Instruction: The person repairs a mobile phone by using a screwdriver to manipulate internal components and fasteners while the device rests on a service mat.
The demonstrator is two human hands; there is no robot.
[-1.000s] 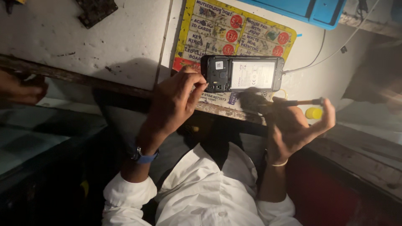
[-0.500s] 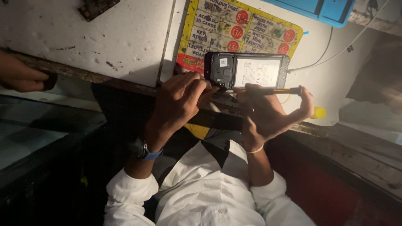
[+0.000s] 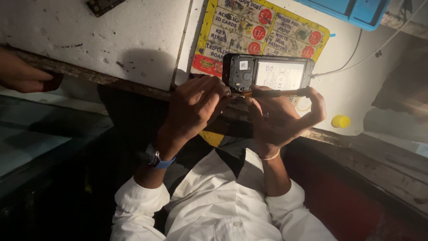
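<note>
We hold an opened phone at the bench edge.

Nearest us, white sleeves and a wrist watch (image 3: 157,159). Our left hand (image 3: 196,105) pinches the phone (image 3: 267,73) at its lower left corner, fingers closed; our right hand (image 3: 281,118) curls tight around a thin screwdriver (image 3: 278,93), its tip seemingly at the phone's lower edge. Beyond lie a yellow printed sheet (image 3: 249,27), a yellow cap (image 3: 341,121) and a blue tray (image 3: 352,11).

Single head-worn cam, no second view to overlap with. It looks steeply down past the wearer's white shirt (image 3: 214,209), close in on both hands at the bench edge (image 3: 111,78). The white bench top (image 3: 111,35) fills the upper frame, the dark floor side the bottom. Frame is slightly rotated.
</note>
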